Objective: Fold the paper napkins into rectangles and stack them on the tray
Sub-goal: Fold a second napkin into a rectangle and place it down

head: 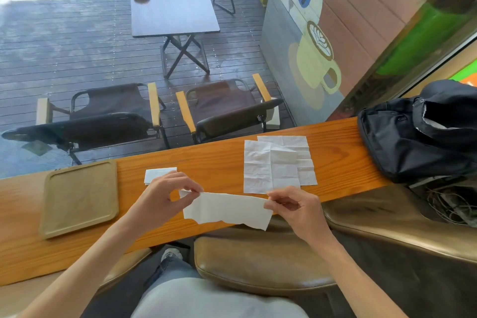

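Note:
A white paper napkin point(228, 209), folded once into a long strip, hangs just above the wooden counter's near edge. My left hand point(165, 196) pinches its upper left corner and my right hand point(294, 208) pinches its upper right corner. Behind my left hand a small folded napkin point(158, 174) lies on the counter, partly hidden by my fingers. Unfolded napkins point(276, 164) lie overlapping on the counter to the right. The tan tray point(80, 199) sits at the left with nothing on it.
The narrow wooden counter point(211, 160) runs left to right. A black bag point(418, 134) rests on its right end. Brown padded seats point(260, 263) lie below the near edge. Beyond the counter are folding chairs and a table on a wet deck.

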